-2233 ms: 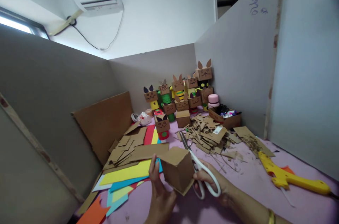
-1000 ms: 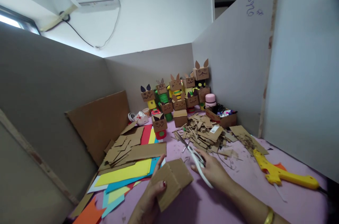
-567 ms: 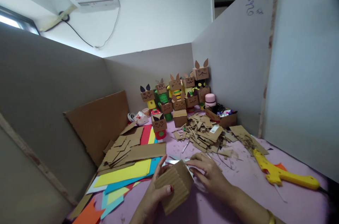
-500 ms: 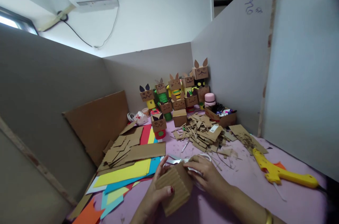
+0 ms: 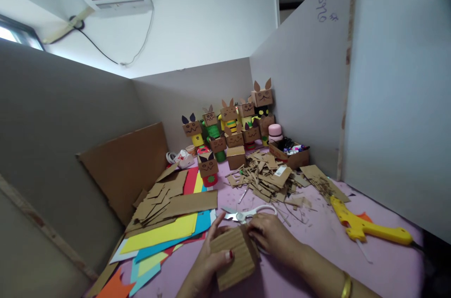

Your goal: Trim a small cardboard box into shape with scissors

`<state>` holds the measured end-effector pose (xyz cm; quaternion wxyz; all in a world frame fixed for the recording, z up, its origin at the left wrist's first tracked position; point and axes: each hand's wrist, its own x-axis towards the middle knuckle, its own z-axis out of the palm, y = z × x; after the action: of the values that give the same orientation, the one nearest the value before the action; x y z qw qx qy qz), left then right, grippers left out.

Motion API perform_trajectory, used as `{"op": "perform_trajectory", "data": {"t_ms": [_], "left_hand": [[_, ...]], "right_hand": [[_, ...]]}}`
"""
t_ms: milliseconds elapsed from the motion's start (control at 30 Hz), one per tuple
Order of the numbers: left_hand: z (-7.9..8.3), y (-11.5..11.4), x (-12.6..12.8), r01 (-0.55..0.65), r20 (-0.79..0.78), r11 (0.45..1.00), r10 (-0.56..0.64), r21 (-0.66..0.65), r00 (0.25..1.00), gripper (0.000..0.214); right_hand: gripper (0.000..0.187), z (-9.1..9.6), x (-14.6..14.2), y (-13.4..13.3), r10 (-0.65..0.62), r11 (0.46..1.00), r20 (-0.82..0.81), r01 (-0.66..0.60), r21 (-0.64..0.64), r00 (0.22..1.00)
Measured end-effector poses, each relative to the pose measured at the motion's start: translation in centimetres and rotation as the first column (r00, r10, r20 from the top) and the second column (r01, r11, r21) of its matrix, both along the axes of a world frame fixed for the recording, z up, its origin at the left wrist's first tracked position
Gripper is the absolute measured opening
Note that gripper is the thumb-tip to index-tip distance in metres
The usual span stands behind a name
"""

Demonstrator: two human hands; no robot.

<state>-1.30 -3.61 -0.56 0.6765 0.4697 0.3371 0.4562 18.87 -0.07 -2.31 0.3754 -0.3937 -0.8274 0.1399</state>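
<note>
A small brown cardboard box [image 5: 235,256] is held up close in front of me. My left hand [image 5: 207,258] wraps round its left side, with the thumb across the near face. The fingers of my right hand [image 5: 273,232] are bent against the box's far right edge; their tips are partly hidden behind it. White-handled scissors [image 5: 243,216] lie on the table just beyond the box, their blades pointing left and one handle loop partly behind my right hand.
A yellow glue gun [image 5: 369,230] lies at the right. Cardboard scraps [image 5: 268,173] are heaped ahead, with cardboard-headed figures [image 5: 229,138] behind. At the left are coloured paper sheets [image 5: 158,234], cardboard pieces [image 5: 165,194] and a leaning cardboard panel [image 5: 123,162]. A box of pens [image 5: 292,157] stands back right.
The box has turned slightly and shifted a little right and down in my hands. My right hand has moved lower along its edge, leaving more of the scissors in view.
</note>
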Motion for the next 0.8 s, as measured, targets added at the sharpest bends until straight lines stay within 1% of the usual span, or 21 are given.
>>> {"op": "perform_trajectory", "data": {"t_ms": [133,333,467,600,733,800], "left_hand": [[0.31,-0.14,0.24,-0.014,-0.004,1.0,0.014,-0.009,1.0,0.083],[-0.2,0.23,0.16,-0.005,-0.012,1.0,0.005,0.002,1.0,0.084],[-0.2,0.28,0.09,-0.008,-0.02,1.0,0.008,0.001,1.0,0.084],[0.12,0.27,-0.01,0.01,-0.034,1.0,-0.01,0.01,0.999,0.086],[0.44,0.09,-0.01,0.025,-0.048,0.999,-0.024,0.031,0.999,0.088],[0.56,-0.1,0.08,0.026,-0.054,0.999,-0.024,0.044,0.998,0.087]], "right_hand": [[0.015,0.03,0.08,0.06,0.005,1.0,0.027,-0.005,-0.008,1.0],[0.014,0.06,0.09,0.1,0.01,1.0,0.04,-0.009,-0.024,0.999],[0.014,0.11,0.09,-0.11,0.01,0.999,0.02,-0.009,-0.049,1.0],[0.013,0.32,0.12,-0.37,-0.008,0.995,-0.058,0.003,-0.099,0.998],[0.01,0.48,-0.01,-0.37,-0.077,0.984,-0.177,0.045,-0.175,0.981],[0.014,0.38,-0.19,-0.23,-0.107,0.975,-0.223,0.058,-0.214,0.969]]}}
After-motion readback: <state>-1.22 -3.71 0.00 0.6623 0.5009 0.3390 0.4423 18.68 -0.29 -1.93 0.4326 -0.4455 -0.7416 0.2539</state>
